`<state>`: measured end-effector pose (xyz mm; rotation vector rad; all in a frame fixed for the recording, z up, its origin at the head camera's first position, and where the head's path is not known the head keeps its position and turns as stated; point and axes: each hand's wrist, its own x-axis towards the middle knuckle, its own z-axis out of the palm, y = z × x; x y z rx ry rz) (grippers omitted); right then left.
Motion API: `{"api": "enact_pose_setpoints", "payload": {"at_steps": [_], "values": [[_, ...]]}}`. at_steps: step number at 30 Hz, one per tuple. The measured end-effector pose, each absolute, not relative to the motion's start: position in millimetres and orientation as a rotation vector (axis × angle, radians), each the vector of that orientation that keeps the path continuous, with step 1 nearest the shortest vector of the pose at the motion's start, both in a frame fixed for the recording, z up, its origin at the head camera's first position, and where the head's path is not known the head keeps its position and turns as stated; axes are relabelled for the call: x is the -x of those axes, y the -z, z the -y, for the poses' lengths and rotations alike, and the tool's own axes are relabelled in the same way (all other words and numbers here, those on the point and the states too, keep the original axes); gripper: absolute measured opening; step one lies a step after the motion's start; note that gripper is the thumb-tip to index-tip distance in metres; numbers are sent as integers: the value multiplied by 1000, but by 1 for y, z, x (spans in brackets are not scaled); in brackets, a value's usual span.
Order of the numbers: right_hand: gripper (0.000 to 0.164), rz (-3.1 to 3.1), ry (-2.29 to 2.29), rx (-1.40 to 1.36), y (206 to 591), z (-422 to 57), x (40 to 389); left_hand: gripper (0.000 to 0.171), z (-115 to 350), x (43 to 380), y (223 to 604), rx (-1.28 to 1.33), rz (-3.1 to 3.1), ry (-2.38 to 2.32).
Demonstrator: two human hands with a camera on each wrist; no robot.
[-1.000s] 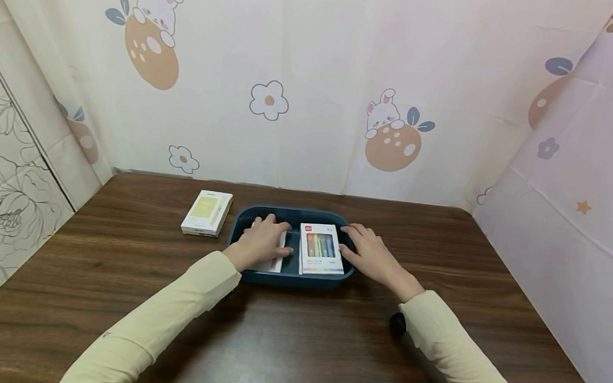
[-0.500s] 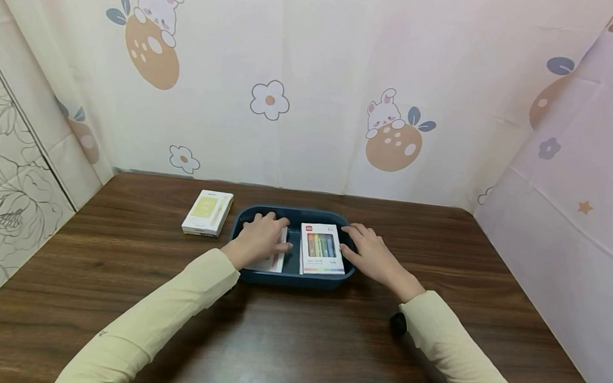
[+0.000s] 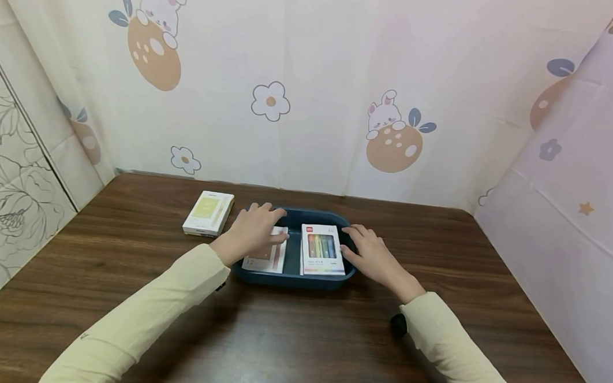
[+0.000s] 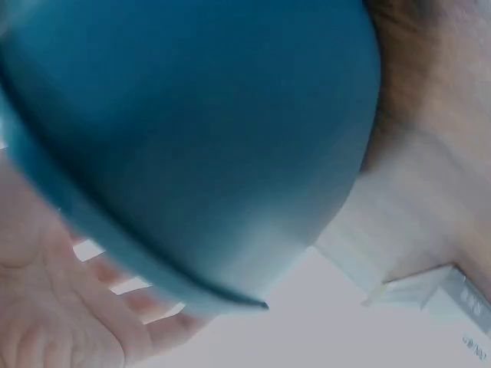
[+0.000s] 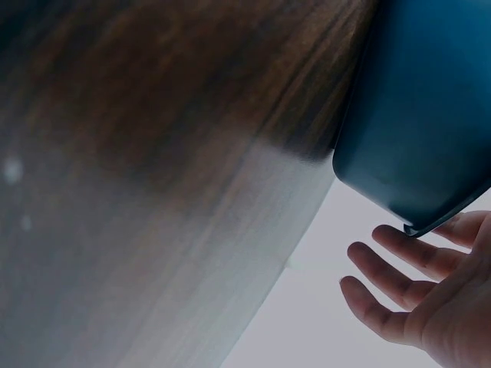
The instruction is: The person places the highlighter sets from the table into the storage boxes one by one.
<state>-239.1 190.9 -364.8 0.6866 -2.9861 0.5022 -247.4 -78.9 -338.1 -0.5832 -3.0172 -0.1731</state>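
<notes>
A dark blue basket (image 3: 292, 280) stands mid-table with two white boxes in it. On its left lies a box with a brownish-pink panel (image 3: 264, 264), partly covered by my left hand (image 3: 253, 230), whose fingers spread loosely above it and grip nothing. On its right lies a box of coloured sticks (image 3: 323, 264) showing through a window. My right hand (image 3: 373, 254) is at the basket's right rim, fingers relaxed, fingertips reaching over the edge beside that box. In the right wrist view the fingers (image 5: 383, 272) extend along the rim, holding nothing.
A white box with a yellow-green panel (image 3: 207, 213) lies on the dark wooden table (image 3: 298, 341), left of the basket. Behind the table hangs a patterned curtain (image 3: 324, 53), and another patterned sheet (image 3: 561, 187) borders the right side.
My left hand has drawn a little up and left off the left box, baring more of its printed face. The right hand and the boxes stay in place.
</notes>
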Motion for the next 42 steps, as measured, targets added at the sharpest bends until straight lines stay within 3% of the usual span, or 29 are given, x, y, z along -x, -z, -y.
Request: {"api": "enact_pose_setpoints", "payload": {"at_steps": [27, 42], "values": [[49, 2991, -520, -679, 365, -192, 239, 51, 156, 266, 333, 394, 2961, 221], [49, 2983, -519, -683, 367, -192, 240, 54, 185, 278, 353, 259, 3021, 237]]}}
